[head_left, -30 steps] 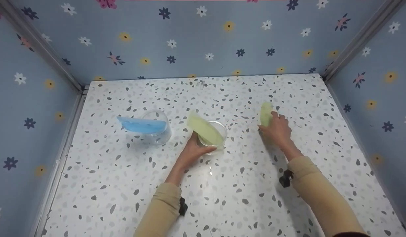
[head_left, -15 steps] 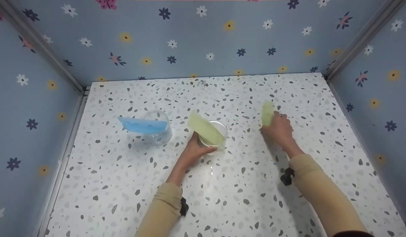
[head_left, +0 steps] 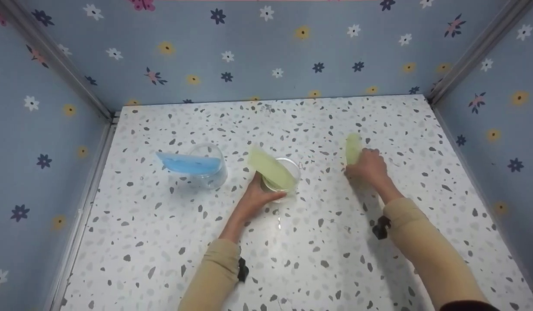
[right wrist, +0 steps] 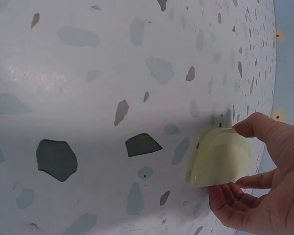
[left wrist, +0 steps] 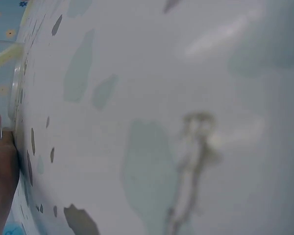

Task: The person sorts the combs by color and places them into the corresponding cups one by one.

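In the head view my left hand (head_left: 258, 194) grips a clear cup (head_left: 295, 168) near the middle of the table, thumb along the near side and fingers round the left. A pale yellow-green flat piece (head_left: 272, 169) lies slanted across the mouth of that cup. Off to the right, my right hand (head_left: 370, 167) pinches a second piece, pale yellow-green and translucent (head_left: 353, 144). The right wrist view shows this curved, round-ended piece (right wrist: 223, 159) between thumb and fingers, close to the tabletop. Part of the left hand (left wrist: 2, 166) and the cup's rim (left wrist: 14, 88) appear in the left wrist view.
Left of the held cup, another clear cup (head_left: 214, 172) stands with a blue piece (head_left: 189, 163) across its mouth, jutting out leftward. The speckled white table (head_left: 171, 259) is bounded by flowered blue panels (head_left: 249, 39) at the back and both sides.
The head view has shifted slightly. Both hands keep their holds in nearly the same places, and the cups stay where they were.
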A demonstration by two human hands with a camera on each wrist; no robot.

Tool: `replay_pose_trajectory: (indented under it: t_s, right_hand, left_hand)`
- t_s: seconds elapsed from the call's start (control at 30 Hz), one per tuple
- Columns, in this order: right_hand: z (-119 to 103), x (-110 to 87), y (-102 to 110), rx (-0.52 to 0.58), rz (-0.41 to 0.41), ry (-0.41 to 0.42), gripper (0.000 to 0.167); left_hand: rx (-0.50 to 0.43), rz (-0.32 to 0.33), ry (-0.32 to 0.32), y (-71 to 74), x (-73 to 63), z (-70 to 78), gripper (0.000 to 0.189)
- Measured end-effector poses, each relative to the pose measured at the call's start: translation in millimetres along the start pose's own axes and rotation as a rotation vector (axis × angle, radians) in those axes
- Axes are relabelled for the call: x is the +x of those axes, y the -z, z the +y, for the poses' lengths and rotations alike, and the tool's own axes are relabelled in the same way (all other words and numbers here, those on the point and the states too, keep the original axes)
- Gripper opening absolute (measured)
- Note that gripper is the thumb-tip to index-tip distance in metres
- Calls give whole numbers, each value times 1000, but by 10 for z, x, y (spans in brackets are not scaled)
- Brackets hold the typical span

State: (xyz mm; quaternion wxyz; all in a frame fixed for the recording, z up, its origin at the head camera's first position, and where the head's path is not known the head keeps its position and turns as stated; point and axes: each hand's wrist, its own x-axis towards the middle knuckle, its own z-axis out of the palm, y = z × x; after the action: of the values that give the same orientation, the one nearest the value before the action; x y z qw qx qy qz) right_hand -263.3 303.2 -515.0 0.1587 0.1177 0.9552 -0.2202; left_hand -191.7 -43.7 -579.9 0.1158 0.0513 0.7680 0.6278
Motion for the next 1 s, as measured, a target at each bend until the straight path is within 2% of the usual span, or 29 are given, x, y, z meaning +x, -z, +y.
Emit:
replay_pose_trajectory:
  t_s: [0.23, 0.53, 1.0]
  right_hand:
    - [-30, -34, 88, -8, -49, -41, 79]
    - [-10, -34, 124, -64, -86, -32, 82]
    - [-34, -87, 183, 28, -40, 31, 97]
  left_hand:
    - [-9, -16, -12, -5, 8, 28, 116]
    - [2, -12, -6, 6, -1, 20, 115]
    - [-10, -8, -14, -1, 4, -7, 116]
